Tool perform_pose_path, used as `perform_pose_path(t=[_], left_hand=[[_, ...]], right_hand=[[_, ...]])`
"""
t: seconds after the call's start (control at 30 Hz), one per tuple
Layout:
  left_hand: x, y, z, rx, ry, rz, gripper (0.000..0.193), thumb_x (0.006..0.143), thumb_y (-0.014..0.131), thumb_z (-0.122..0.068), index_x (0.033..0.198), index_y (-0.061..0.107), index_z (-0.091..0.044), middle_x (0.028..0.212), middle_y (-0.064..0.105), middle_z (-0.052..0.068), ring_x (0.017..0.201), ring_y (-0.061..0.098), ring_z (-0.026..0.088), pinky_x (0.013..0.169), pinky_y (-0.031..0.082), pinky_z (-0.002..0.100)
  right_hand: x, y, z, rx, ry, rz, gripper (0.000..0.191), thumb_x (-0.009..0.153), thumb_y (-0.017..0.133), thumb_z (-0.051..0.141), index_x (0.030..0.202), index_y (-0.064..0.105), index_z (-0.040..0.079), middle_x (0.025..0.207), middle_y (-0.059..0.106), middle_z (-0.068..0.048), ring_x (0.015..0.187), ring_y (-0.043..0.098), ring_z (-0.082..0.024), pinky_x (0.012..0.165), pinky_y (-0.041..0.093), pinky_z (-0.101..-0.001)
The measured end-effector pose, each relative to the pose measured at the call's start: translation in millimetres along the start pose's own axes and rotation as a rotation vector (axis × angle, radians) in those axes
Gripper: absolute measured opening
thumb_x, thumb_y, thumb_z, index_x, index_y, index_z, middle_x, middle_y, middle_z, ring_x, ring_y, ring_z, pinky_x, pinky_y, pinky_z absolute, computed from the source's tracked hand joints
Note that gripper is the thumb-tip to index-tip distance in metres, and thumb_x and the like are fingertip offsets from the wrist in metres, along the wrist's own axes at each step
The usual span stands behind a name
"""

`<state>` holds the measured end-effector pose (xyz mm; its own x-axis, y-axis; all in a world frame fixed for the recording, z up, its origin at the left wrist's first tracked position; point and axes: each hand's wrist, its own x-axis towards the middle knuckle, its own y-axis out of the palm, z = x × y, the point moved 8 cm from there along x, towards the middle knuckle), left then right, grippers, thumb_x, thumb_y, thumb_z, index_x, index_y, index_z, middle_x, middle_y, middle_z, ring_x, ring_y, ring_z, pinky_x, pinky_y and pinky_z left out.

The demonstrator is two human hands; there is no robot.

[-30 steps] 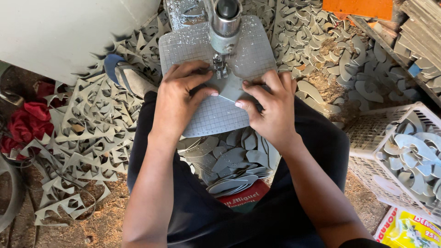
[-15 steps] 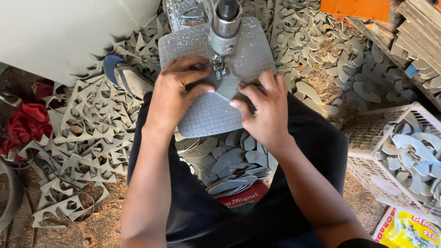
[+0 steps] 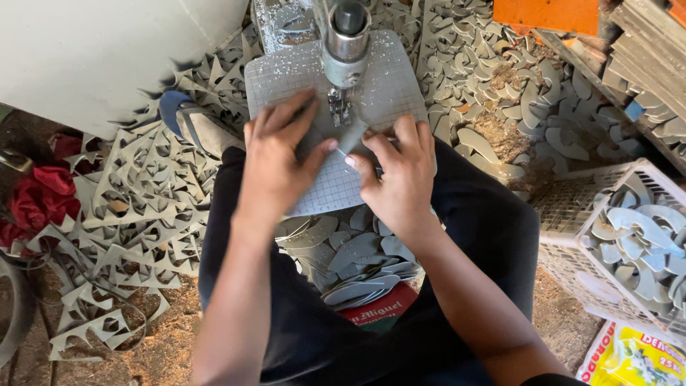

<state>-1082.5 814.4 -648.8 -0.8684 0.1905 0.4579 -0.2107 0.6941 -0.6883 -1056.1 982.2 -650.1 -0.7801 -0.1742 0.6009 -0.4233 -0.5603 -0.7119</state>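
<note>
Simply flat grey cut piece (image 3: 355,134)

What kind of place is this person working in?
Probably a small workshop where shapes are cut from grey sheet. A cutting machine stands over a gridded work plate, leftover offcuts cover the floor, and a white basket holds finished cut pieces.

The grey workpiece (image 3: 351,136) is largely covered by the left hand (image 3: 280,154) and right hand (image 3: 397,171); the blade beneath the machine head (image 3: 346,37) cannot be made out.
</note>
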Motion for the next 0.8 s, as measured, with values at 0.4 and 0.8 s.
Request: perform_pose_path(t=[0.4, 0.8], left_hand=[[-12.3, 85.6, -36.7, 0.198, -0.026, -0.084, 0.061, 0.085, 0.084, -0.031, 0.134, 0.067, 0.001, 0.149, 0.058, 0.008, 0.135, 0.052, 0.030, 0.114, 0.035, 0.048], [-19.5, 128.3, -44.8, 0.228, -0.007, -0.059, 0.059, 0.086, 0.082, -0.034, 0.133, 0.069, -0.001, 0.149, 0.059, 0.007, 0.136, 0.051, 0.031, 0.114, 0.034, 0.050]], right_hand=[[-28.8, -8.8, -65.7, -0.024, 0.031, -0.008, 0.033, 0.078, 0.089, 0.021, 0.103, 0.075, 0.004, 0.101, 0.052, -0.011, 0.096, 0.053, -0.034, 0.083, 0.045, -0.0465], [-54.8, -10.4, -101.0, 0.002, 0.059, -0.016, 0.032, 0.077, 0.090, 0.020, 0.098, 0.073, 0.002, 0.102, 0.053, -0.012, 0.097, 0.053, -0.034, 0.082, 0.046, -0.0459]])
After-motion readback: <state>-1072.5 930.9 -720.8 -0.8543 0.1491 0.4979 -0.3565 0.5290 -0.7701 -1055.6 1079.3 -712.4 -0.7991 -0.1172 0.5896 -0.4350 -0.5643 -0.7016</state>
